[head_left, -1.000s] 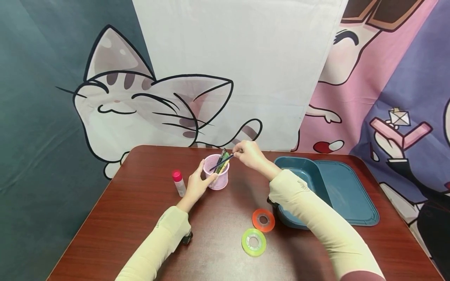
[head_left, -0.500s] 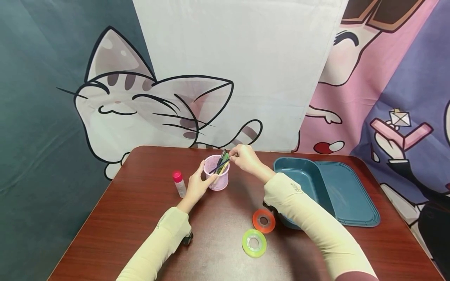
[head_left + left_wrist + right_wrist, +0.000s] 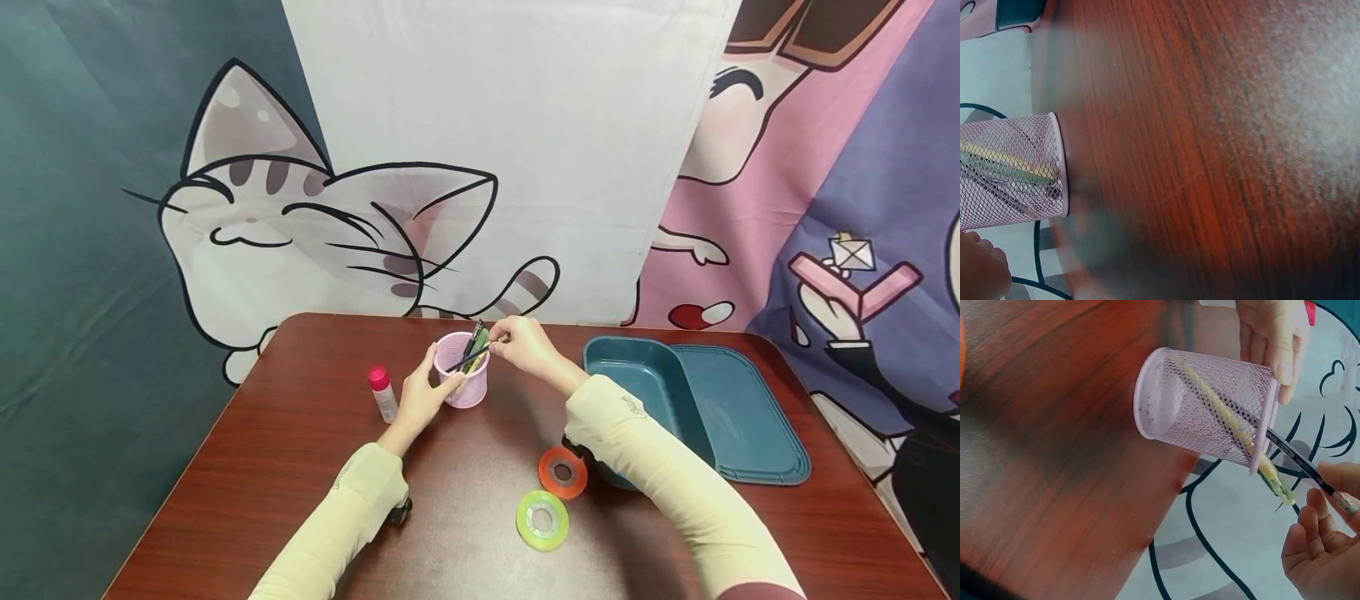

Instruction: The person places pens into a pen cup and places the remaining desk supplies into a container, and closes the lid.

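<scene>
A pink mesh pen cup [image 3: 467,392] stands on the table with several pens and pencils in it, a yellow one [image 3: 1222,411] and a green one among them. My left hand [image 3: 422,396] grips the cup near its rim from the left, thumb on the near side. To the right of the rim, my right hand [image 3: 522,343] pinches a dark pencil [image 3: 1297,457] between thumb and fingers near its upper end. The pencil slants down into the cup, its lower part behind the mesh. In the left wrist view the cup [image 3: 1004,175] shows at the left edge.
Left of my left hand stands a clear bottle with a red cap [image 3: 382,393]. An orange tape roll [image 3: 562,472] and a yellow-green tape roll [image 3: 542,542] lie at the front middle. A blue-green box [image 3: 637,358] and its flat lid [image 3: 750,417] sit at the right.
My right hand has moved left and slightly down toward the cup, and the pencil it pinches has gone deeper into the cup. My left hand has stayed on the cup.
</scene>
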{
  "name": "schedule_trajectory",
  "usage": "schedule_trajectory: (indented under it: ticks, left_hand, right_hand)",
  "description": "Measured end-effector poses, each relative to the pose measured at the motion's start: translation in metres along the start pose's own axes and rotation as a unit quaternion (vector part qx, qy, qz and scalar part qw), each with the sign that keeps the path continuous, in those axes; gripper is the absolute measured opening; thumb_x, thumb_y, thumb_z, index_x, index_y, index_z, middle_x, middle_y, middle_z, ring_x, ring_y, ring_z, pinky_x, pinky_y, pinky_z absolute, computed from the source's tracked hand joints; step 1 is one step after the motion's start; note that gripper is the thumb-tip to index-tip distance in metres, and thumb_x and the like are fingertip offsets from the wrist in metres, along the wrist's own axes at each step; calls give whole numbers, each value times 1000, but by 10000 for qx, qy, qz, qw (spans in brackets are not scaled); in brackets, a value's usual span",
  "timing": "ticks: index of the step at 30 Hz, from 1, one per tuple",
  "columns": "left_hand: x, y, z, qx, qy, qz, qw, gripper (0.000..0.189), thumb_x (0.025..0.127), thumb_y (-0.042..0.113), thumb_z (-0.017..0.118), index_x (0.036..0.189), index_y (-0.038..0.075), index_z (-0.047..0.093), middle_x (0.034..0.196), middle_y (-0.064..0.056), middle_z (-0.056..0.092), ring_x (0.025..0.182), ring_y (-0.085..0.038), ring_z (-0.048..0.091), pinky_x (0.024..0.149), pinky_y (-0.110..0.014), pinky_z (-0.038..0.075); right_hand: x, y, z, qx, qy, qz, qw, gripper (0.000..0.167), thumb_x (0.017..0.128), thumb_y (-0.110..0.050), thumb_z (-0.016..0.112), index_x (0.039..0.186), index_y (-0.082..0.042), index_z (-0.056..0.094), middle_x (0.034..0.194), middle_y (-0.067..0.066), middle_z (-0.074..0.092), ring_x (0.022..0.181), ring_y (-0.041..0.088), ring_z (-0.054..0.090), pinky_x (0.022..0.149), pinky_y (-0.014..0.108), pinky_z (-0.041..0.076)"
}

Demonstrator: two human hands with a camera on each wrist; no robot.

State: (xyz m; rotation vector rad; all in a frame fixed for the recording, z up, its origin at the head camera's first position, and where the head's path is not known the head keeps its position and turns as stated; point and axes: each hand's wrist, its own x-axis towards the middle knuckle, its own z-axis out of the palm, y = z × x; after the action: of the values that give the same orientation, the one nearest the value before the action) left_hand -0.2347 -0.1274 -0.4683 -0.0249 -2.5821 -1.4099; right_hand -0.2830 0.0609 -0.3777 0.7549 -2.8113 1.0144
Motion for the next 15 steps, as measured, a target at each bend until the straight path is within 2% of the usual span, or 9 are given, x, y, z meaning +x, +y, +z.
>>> schedule_trajectory:
  ticks: [6, 15]
  left_hand:
    - [1, -1, 0, 9, -68, -85, 9999, 77, 76, 40, 65, 139, 13, 29, 136, -11, 41, 123, -24, 41, 103, -40, 32]
    - [0, 2, 0, 28, -36, -57, 10000, 77, 76, 41, 65, 139, 13, 29, 136, -11, 41, 123, -24, 42, 103, -40, 32]
  right_hand:
    - [-5, 7, 4, 364, -110, -123, 9992, 16, 74, -8, 67, 89, -2, 63, 81, 8, 63, 72, 15, 58, 63, 24, 47]
    - [-12, 10, 4, 579, -335, -365, 9971, 22, 75, -17, 67, 91, -2, 64, 79, 5, 62, 68, 12, 52, 60, 23, 43]
